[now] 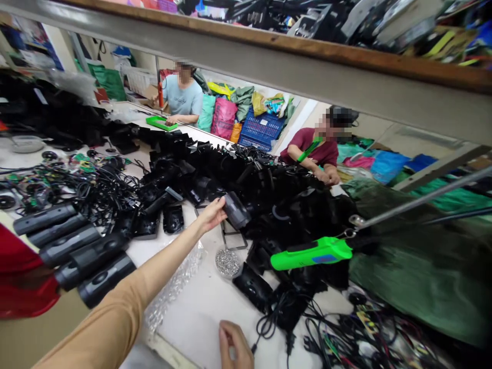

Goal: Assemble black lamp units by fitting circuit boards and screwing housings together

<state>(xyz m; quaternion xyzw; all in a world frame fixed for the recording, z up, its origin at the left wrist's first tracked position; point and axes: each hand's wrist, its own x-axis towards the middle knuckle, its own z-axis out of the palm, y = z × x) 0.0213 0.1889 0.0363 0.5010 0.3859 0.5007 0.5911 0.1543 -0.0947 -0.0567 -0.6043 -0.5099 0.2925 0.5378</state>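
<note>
Stretched out ahead over the bench, my left hand (213, 213) grips a dark plastic housing (236, 210) between thumb and fingers. Behind it lies a large heap of black plastic shells (215, 169). My right hand (236, 344) is partly in view at the bottom edge, its fingers loosely bent with a gap beside the thumb, and nothing visible in it. Close to that hand runs a black power cord (269, 324). Between my hands, a dish of metal bits (227, 262) sits on the white bench (192, 320).
A green electric screwdriver (311, 253) hangs at the right. Several dark housings (69, 241) lie in a row at left. Wired circuit parts (372, 333) pile at lower right. A shelf beam (246, 46) crosses overhead. Two people sit across the bench.
</note>
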